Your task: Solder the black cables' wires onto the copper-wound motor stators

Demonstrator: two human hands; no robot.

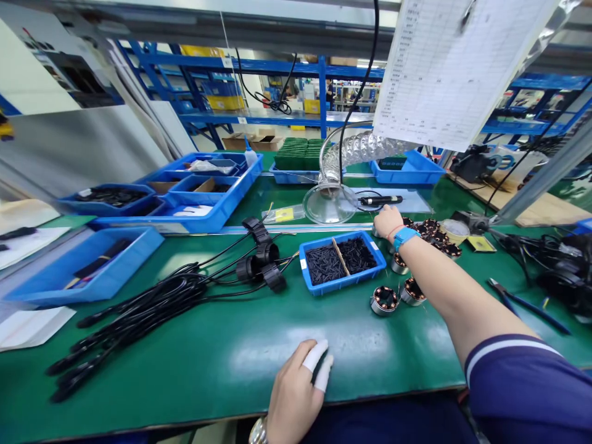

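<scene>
My right hand (388, 221), with a blue band at the wrist, reaches to the back-left edge of a cluster of motor stators (432, 231). Its fingers bend down over a metal stator and are mostly hidden, so its grip does not show. Two more stators stand nearer, a front one (383, 310) and one beside it (412, 300). My left hand (296, 388) is low over the front of the green bench (194, 376), holding nothing. White finger cots cover its thumb and a finger, which are apart.
A divided blue tray (314, 288) of short black tubes lies mid-bench. Left are black cables (171, 296) with round black caps (267, 253). Pliers (504, 296) lie right. Behind stand a fume duct funnel (329, 203) and a soldering iron (382, 200); a paper sheet (453, 68) hangs above.
</scene>
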